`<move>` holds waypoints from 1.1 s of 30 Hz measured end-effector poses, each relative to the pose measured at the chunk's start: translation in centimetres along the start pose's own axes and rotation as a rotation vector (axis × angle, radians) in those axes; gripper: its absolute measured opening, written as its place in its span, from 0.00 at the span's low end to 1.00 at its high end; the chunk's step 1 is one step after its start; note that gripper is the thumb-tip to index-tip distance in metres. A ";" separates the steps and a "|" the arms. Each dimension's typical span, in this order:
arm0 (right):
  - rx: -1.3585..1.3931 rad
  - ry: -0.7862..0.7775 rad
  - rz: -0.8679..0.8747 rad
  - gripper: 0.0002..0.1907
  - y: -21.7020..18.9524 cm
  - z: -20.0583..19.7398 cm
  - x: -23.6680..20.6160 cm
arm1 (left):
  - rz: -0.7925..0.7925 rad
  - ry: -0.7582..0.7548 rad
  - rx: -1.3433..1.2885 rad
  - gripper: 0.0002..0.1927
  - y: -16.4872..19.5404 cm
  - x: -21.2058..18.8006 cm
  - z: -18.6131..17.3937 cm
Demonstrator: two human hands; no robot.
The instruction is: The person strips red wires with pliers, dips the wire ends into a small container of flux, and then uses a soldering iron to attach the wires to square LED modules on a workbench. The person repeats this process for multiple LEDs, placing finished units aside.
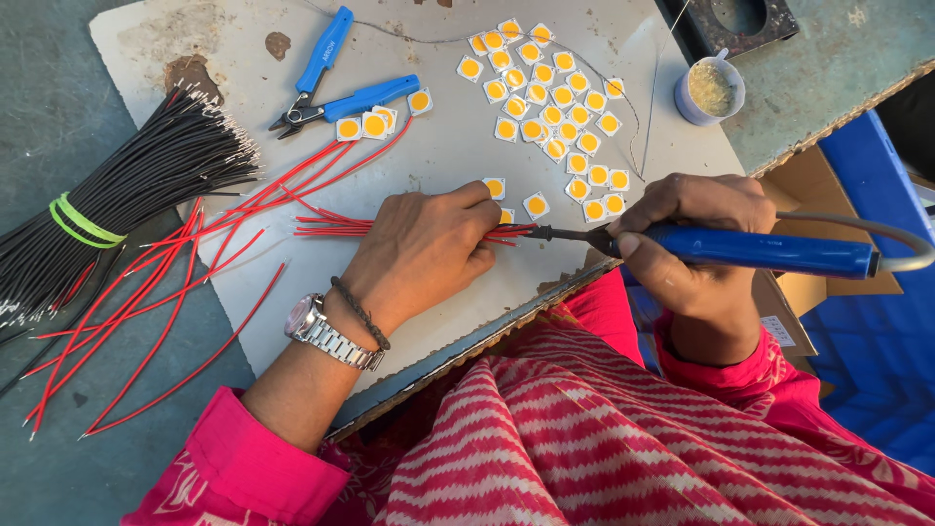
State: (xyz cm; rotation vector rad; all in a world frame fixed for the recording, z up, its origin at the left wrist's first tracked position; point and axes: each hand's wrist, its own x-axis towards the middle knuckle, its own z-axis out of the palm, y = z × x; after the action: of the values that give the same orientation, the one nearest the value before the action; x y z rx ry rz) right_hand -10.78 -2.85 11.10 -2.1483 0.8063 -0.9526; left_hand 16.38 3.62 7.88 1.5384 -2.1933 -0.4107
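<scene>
Two hands working | left hand (421, 251) pinches red wire bundle (336, 227) on table (438, 156) | right hand (699, 245) grip closed around blue soldering iron (769, 249), tip at wire ends | LED chips (555, 107) lie loose, apparently unsoldered; black wires (127, 200) bundled.

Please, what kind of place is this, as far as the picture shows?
Probably a small electronics assembly bench. The right hand holds a blue soldering iron, the left hand presses red wires, and many small square LED chips lie on the work board.

Head camera, looking steeply down, close (1 view), over worktable (438, 146)
</scene>
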 end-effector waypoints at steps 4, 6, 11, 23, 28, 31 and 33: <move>0.083 0.086 0.000 0.10 0.6 -0.2 -0.5 | 0.000 0.013 -0.009 0.07 0.0 -0.1 0.0; 0.132 0.129 0.001 0.10 0.9 -0.5 -0.8 | -0.017 -0.005 -0.006 0.07 0.0 -0.2 0.1; 0.179 0.190 0.001 0.11 1.6 -1.1 -0.8 | -0.006 0.011 -0.005 0.06 0.0 -0.1 0.0; 0.301 0.043 0.019 0.10 3.0 3.1 -0.1 | 0.047 0.211 -0.144 0.07 -0.6 -0.7 0.3; 0.000 -0.069 -0.025 0.19 2.7 4.8 0.5 | -0.027 0.338 -0.324 0.07 -1.3 -0.7 0.1; -0.118 -0.062 -0.076 0.22 2.2 5.3 1.1 | -0.193 0.308 -0.399 0.12 -1.6 -0.8 -0.3; -0.223 -0.041 -0.135 0.24 1.9 5.4 1.4 | -0.136 0.358 -0.426 0.08 -1.8 -0.7 -0.5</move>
State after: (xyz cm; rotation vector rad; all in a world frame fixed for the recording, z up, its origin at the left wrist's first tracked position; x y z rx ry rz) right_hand -6.23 -3.37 7.40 -2.4329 0.7874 -0.9181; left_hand 18.28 3.71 7.34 1.3990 -1.6116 -0.5544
